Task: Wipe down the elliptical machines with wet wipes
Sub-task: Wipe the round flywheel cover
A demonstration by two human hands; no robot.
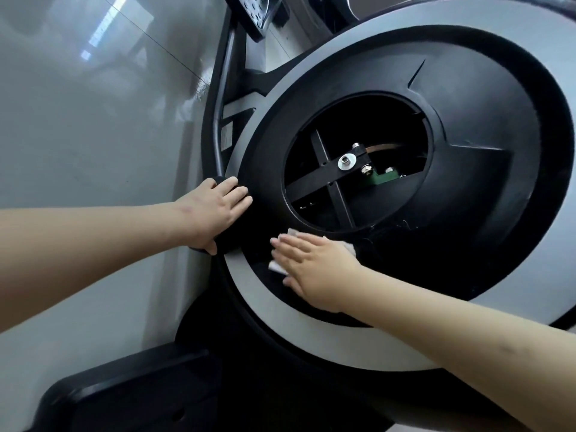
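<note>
On black flywheel cover (486,126), below hub opening (358,126): R grip (314,269) spread flat, pressing wet wipe (276,265) w/ palm for full contact. L grip (218,210) curled round cover rim (232,240), prob. bracing for reach.

No readable text; the sticker (227,135) on the elliptical machine (311,335) is too blurred.

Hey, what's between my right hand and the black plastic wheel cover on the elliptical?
A white wet wipe, pressed flat onto the black plastic wheel cover by the straight fingers of the right hand, seen in the head view.
</note>
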